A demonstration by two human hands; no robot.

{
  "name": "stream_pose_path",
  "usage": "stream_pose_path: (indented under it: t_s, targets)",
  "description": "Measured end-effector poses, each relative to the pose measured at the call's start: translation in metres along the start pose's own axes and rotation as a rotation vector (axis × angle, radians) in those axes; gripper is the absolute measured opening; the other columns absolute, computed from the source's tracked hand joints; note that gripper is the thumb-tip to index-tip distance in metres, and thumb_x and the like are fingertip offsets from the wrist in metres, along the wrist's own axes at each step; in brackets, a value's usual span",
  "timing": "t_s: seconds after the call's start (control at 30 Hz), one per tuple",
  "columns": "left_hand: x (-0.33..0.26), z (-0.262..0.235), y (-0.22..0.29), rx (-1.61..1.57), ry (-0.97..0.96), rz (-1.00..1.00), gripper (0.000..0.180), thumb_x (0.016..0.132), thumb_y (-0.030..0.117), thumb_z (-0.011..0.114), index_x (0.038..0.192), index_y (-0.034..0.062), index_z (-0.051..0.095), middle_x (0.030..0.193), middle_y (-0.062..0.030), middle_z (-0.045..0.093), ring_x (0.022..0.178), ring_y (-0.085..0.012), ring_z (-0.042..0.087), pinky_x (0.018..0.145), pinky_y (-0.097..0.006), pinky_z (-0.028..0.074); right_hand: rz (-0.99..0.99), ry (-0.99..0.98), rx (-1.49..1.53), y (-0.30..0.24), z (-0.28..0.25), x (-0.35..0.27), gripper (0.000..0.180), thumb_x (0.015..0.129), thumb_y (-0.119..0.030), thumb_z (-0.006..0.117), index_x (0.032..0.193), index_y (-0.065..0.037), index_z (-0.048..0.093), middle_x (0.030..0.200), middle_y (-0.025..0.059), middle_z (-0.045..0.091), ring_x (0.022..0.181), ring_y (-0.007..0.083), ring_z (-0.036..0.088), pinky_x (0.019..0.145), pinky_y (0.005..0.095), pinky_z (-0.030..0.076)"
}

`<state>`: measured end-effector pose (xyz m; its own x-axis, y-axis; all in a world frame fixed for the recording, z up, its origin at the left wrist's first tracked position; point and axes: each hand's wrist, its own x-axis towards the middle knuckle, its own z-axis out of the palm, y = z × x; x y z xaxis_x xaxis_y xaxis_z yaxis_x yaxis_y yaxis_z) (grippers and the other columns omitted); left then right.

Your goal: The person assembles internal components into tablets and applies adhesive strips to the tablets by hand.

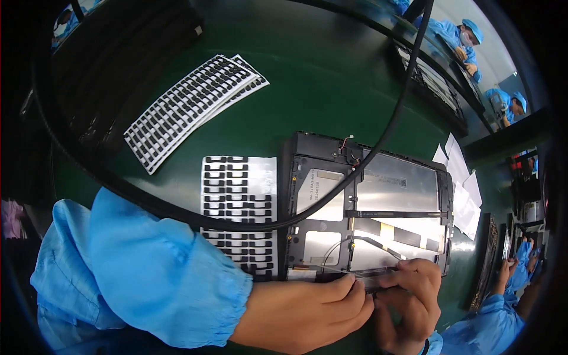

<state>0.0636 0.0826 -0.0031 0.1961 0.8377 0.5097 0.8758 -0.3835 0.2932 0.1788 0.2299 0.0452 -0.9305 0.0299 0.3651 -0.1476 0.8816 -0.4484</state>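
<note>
A black-framed panel point(370, 155) with silver metal plates lies on the green table; it looks like an open tablet or display housing. Thin wires point(370, 239) curve over its near half. At its near edge, my left hand point(307, 310) is closed, thumb and forefinger pressed together. Just right of it my right hand point(414, 299) is closed too, its fingers curled at the same edge. Whatever the fingertips hold is too small or hidden to name. Left of the panel lies a white sheet point(267, 177) of black die-cut stickers, with some spots at its upper right bare.
More sticker sheets point(192, 109) lie overlapped at the back left. A thick black cable point(260, 226) loops across the view, over the sheet and panel. White papers point(465, 201) lie right of the panel. Dark stacked trays point(118, 65) stand far left. Blue-clad co-workers point(470, 41) work at the right.
</note>
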Motion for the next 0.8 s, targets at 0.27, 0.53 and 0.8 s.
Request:
stream_pose_path:
  t_s: [0.27, 0.53, 0.8]
  targets:
    - [-0.007, -0.067, 0.013, 0.461, -0.103, 0.229, 0.027, 0.077, 0.02, 0.043, 0.089, -0.0016, 0.054, 0.088, -0.01, 0.051, 0.08, -0.019, 0.048, 0.075, -0.03, 0.039, 0.229, 0.091, 0.039, 0.0, -0.006, -0.027, 0.023, 0.063, 0.003, 0.062, 0.086, 0.005, 0.059, 0.098, 0.0184, 0.054, 0.092, 0.0296, 0.051, 0.082, 0.0369, 0.039]
    - [-0.008, -0.111, 0.042, -0.003, 0.045, 0.435, 0.028, 0.077, 0.019, 0.045, 0.087, -0.0056, 0.054, 0.084, -0.0119, 0.055, 0.085, -0.0193, 0.052, 0.072, -0.033, 0.044, 0.266, 0.125, 0.097, -0.032, 0.003, -0.003, 0.016, 0.061, -0.003, 0.057, 0.075, 0.003, 0.054, 0.092, 0.018, 0.052, 0.089, 0.0277, 0.049, 0.078, 0.0355, 0.038]
    - [-0.08, -0.072, 0.003, 0.037, -0.125, 0.037, 0.029, 0.076, 0.016, 0.051, 0.096, -0.0047, 0.055, 0.103, -0.0198, 0.052, 0.097, -0.0307, 0.051, 0.086, -0.037, 0.04, 0.1, -0.055, 0.131, -0.044, 0.045, 0.056, 0.016, 0.061, 0.005, 0.059, 0.076, 0.001, 0.055, 0.089, 0.0129, 0.053, 0.083, 0.0297, 0.048, 0.07, 0.0349, 0.041]
